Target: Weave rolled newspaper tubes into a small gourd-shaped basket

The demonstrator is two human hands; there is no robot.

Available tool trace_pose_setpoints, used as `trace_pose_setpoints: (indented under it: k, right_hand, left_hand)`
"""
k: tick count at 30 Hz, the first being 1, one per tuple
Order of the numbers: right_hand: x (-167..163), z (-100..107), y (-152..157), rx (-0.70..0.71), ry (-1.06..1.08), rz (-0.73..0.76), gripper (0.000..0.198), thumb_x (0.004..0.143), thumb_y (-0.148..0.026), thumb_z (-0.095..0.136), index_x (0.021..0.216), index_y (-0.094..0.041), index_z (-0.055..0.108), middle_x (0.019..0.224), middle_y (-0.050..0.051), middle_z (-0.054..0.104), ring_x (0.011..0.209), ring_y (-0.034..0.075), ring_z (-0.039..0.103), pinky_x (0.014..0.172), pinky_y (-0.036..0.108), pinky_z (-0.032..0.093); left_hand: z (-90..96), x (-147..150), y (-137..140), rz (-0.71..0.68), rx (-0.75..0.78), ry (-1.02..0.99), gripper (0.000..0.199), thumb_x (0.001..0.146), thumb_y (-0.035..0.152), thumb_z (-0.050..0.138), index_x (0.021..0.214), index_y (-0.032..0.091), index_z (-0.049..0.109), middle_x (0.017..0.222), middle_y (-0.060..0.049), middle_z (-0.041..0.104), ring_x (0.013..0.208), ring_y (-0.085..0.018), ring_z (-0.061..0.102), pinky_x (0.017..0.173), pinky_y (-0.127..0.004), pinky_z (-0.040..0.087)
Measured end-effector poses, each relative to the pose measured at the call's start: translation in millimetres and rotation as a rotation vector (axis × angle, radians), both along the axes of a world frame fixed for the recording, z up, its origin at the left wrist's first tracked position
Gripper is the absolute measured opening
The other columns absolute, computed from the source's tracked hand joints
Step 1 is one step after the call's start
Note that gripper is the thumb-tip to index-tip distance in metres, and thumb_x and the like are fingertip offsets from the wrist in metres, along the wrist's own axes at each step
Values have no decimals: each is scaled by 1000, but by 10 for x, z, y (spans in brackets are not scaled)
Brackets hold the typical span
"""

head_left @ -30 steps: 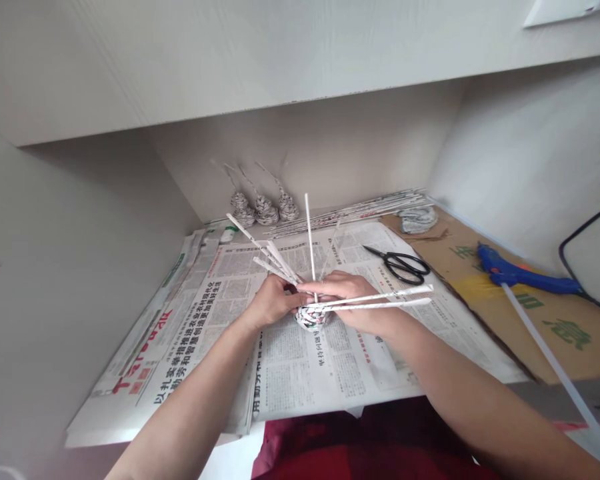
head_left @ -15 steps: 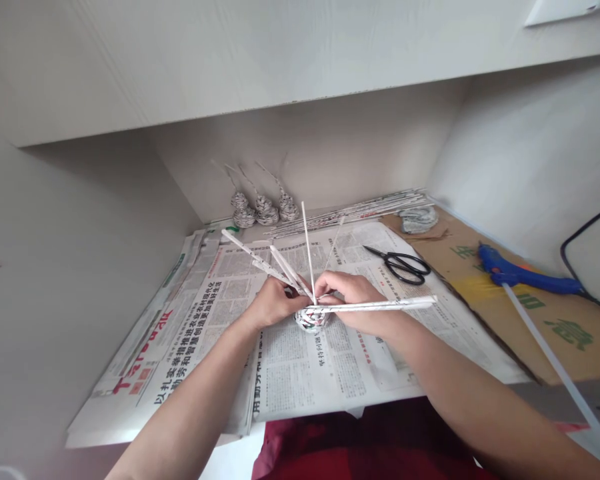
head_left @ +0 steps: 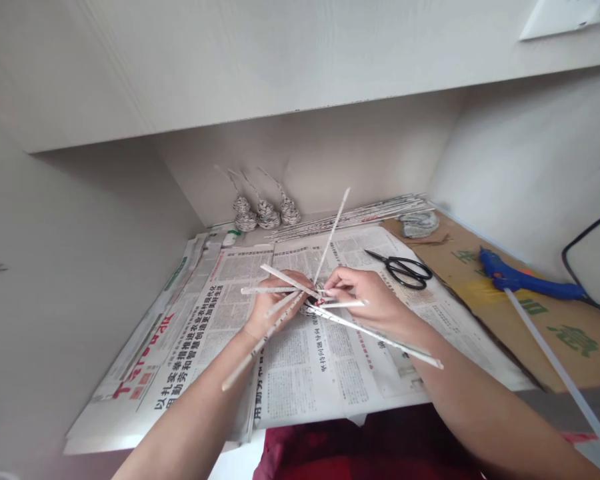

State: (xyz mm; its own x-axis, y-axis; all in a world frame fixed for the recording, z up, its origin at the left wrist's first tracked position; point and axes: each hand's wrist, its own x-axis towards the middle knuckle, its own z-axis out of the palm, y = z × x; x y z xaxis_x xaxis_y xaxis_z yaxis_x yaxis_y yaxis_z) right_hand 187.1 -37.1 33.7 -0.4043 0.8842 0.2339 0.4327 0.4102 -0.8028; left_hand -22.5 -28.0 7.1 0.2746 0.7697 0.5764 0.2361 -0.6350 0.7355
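Between my hands is a small woven newspaper piece (head_left: 309,308), with several rolled-paper sticks fanning out from it. My left hand (head_left: 275,303) is closed around its left side, its fingers partly covered by sticks that cross over it. My right hand (head_left: 355,290) pinches near the base of the sticks on the right side, thumb and index finger pressed together. One long paper stick (head_left: 380,337) points toward my right forearm, and another (head_left: 333,233) stands up toward the back. Much of the woven body is hidden by the hands and sticks.
Three finished gourd-shaped woven pieces (head_left: 267,215) stand by the back wall. Beside them lies a bundle of paper sticks (head_left: 353,217). Black scissors (head_left: 405,270) rest on the newspaper (head_left: 310,393); a blue glue gun (head_left: 525,277) lies on cardboard (head_left: 500,333) at right.
The woven piece has been tilted and turned toward me. Its sticks now spread left, right and toward my body, where before several pointed up and away.
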Motion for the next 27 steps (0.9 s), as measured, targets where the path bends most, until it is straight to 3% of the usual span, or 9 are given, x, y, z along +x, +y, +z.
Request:
trace_pose_setpoints:
  k: [6, 10, 13, 16, 22, 27]
  right_hand:
    - [24, -71, 26, -127, -62, -43, 8, 82, -27, 59, 81, -20, 63, 77, 2, 68, 68, 14, 63, 59, 25, 45]
    - [19, -169, 92, -203, 94, -70, 20, 82, -35, 62, 96, -21, 64, 87, 5, 69, 72, 15, 64, 61, 27, 48]
    - [-15, -217, 113, -237, 180, -40, 21, 81, -35, 63, 95, -20, 64, 88, 5, 69, 74, 15, 64, 66, 28, 51]
    - [-62, -204, 86, -197, 199, -63, 15, 82, -33, 60, 87, -19, 64, 81, 2, 68, 71, 14, 64, 64, 27, 51]
    - [-130, -151, 30, -200, 248, -77, 18, 82, -32, 60, 94, -19, 63, 83, 3, 69, 67, 13, 63, 61, 25, 50]
    - [-133, -157, 29, -64, 176, -111, 9, 81, -27, 58, 81, -19, 61, 75, 1, 66, 65, 13, 61, 59, 24, 47]
  left_hand:
    - [46, 13, -37, 23, 108, 166, 10, 80, 21, 63, 85, 19, 72, 87, -8, 71, 84, -20, 65, 81, -35, 51]
    - [82, 54, -82, 3, 158, 217, 13, 80, 18, 62, 87, 20, 72, 90, -8, 71, 84, -20, 64, 82, -36, 50]
    - [100, 97, -124, -8, 202, 258, 14, 80, 16, 61, 88, 20, 71, 90, -7, 70, 85, -19, 63, 82, -34, 50]
    - [111, 124, -158, -17, 218, 264, 15, 80, 13, 59, 89, 19, 70, 90, -7, 69, 87, -18, 62, 83, -33, 50]
    - [102, 127, -173, -20, 208, 266, 15, 80, 13, 57, 88, 18, 69, 90, -9, 68, 87, -19, 61, 82, -34, 51]
    - [97, 136, -174, 24, 162, 289, 13, 79, 17, 57, 86, 18, 68, 88, -8, 68, 82, -19, 62, 79, -32, 51]
